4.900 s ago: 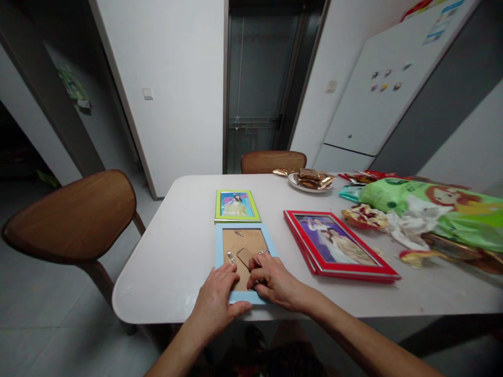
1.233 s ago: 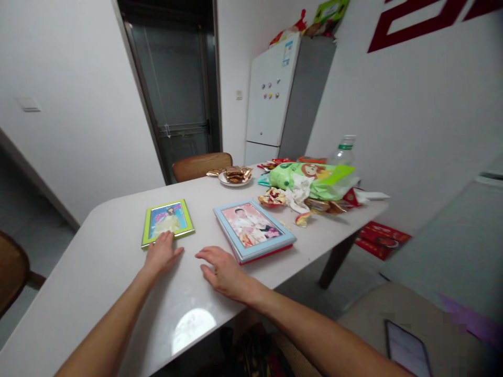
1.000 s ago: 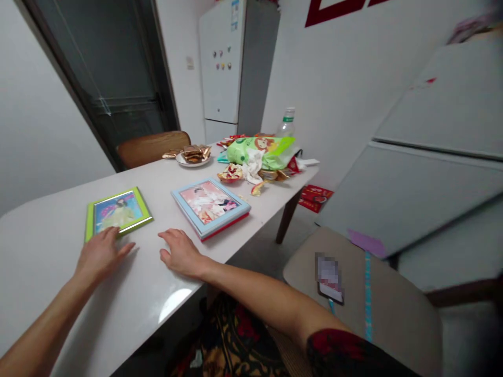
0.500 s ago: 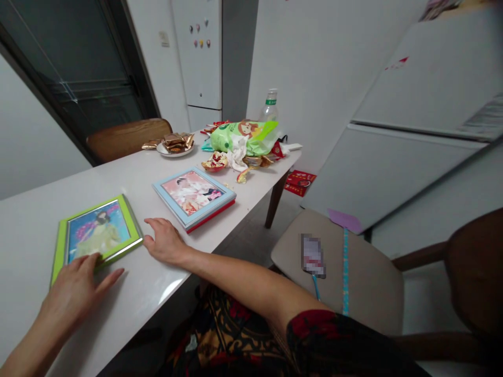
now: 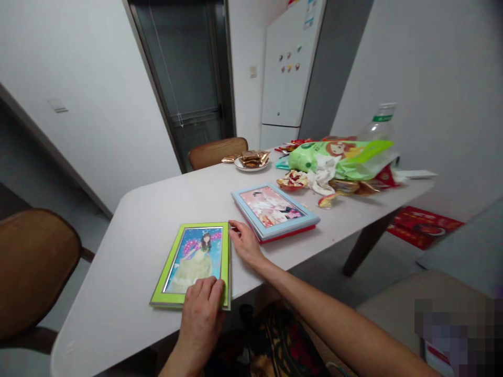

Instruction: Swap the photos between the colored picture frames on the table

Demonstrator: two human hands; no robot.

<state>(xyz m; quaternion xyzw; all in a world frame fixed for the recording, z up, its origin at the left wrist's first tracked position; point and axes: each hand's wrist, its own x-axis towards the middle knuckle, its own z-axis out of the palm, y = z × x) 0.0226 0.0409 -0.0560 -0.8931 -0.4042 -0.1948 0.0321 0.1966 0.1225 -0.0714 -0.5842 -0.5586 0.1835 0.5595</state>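
Note:
A green picture frame (image 5: 225, 262) with a picture of a figure in a pale dress lies flat on the white table (image 5: 168, 204). My left hand (image 5: 202, 306) grips its lower right corner, fingers together on the front border. At the frame's upper right corner, my right hand (image 5: 245, 243) has its fingertips against the side edge, the fingers slightly bent. Just right of that hand lies a light blue picture frame (image 5: 288, 226) with a pink picture, stacked on something red (image 5: 291, 235).
Behind the blue frame are an opened pomegranate (image 5: 293, 179), crumpled tissue (image 5: 323, 175), a green snack bag (image 5: 310, 157) and a clear bottle (image 5: 379, 125). A plate (image 5: 251, 168) holds wrapped snacks. Chairs stand at the left (image 5: 35, 262) and behind the table (image 5: 216, 153).
The view has swung left. The green frame has been turned and now sits closer to the table's front edge. My left hand has closed on its corner; my right hand now touches its side.

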